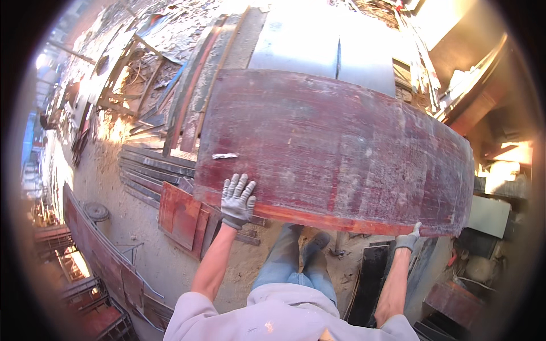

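Note:
A large dark-red wooden panel (318, 142), scuffed and dusty, stretches across the view in front of me. Its near edge shows a bright orange-red strip. My left hand (238, 200), in a grey glove, lies on the panel's top near its left front corner, fingers spread. At the right end of the near edge, my right hand (408, 238) grips the panel; the thumb shows on top and the other fingers are hidden beneath. A small whitish scrap (225, 156) rests on the panel above my left hand.
Pale sheets (296, 42) lie beyond the panel. Long boards (151, 170) are stacked to the left, with reddish board pieces (181, 216) nearer me. Dark planks (368, 284) lie by my right forearm. A wheel (95, 212) sits on the dirt ground at left.

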{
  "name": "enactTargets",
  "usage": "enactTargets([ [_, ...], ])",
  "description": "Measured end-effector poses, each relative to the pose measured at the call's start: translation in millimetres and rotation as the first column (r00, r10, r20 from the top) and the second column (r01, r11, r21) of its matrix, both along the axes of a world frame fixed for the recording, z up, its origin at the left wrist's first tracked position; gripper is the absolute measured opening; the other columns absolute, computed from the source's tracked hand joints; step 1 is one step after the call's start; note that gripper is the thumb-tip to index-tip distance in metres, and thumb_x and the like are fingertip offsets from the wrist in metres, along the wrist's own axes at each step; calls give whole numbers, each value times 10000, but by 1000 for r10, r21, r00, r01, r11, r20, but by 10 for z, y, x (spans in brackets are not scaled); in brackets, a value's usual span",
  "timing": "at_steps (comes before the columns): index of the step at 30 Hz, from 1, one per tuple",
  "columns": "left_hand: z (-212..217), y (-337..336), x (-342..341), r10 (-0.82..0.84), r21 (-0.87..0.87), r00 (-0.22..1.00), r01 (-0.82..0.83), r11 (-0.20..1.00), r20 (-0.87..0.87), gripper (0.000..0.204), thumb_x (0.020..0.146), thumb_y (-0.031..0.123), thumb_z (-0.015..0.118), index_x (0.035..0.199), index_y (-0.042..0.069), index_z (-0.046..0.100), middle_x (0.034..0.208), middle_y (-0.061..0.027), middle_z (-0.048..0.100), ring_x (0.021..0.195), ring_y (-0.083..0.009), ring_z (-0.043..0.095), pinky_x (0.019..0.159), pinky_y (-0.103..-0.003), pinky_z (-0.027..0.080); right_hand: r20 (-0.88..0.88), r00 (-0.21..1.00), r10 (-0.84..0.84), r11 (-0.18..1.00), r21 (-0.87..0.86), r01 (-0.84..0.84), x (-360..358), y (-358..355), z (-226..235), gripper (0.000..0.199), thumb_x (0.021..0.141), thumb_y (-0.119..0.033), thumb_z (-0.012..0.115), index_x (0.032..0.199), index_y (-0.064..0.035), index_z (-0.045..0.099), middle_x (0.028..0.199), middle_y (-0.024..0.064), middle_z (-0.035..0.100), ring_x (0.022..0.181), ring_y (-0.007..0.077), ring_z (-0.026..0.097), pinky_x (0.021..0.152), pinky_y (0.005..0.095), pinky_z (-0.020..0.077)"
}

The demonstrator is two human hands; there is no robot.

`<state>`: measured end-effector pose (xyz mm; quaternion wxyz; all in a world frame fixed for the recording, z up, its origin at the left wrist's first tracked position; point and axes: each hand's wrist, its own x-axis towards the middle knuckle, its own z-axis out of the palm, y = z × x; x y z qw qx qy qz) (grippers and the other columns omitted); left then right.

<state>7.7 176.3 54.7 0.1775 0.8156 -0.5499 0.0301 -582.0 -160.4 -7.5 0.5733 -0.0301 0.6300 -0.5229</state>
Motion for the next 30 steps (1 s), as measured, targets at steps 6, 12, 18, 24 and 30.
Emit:
enactTargets([
  [6,-3,-38,13,-11,-60,1000,12,998,20,411,1059,299,553,1393,123,714,1558,-130,593,1494,-356,493,1272,-546,313,-101,994,42,999,-6,-43,-238,-9,-300,632,970,-556,726,1419,-134,590,1379,81,661,1256,353,618,1092,575,495],
  [12,-26,-139,80,-9,-71,1000,10,997,15,382,1037,265,603,1372,125,721,1533,-129,612,1466,-357,522,1260,-542,335,-42,999,-2,999,-34,1,-227,-54,-426,687,967,-553,737,1472,-126,549,1452,97,613,1306,341,590,1124,567,473],
  [18,-50,-138,39,2,-98,1000,-3,995,-7,385,1023,248,613,1376,138,722,1527,-118,618,1467,-352,519,1265,-546,325,-37,999,22,998,-52,-24,-163,-102,-381,726,975,-527,734,1530,-119,505,1503,107,580,1344,355,566,1155,568,446],
  [24,-96,-163,79,29,-26,1000,-29,999,-13,395,989,217,640,1367,148,728,1522,-106,625,1463,-343,524,1267,-536,322,-76,997,-23,998,-67,18,-138,-87,-453,674,994,-543,693,1486,-104,553,1494,104,605,1335,359,580,1145,567,456],
  [30,-157,-186,110,-13,-113,1000,15,993,20,393,989,215,652,1370,156,728,1513,-107,632,1451,-343,537,1263,-536,328,-65,998,-12,994,-110,4,-145,-94,-535,644,1008,-544,671,1462,-99,571,1471,111,623,1308,362,603,1138,568,473],
])
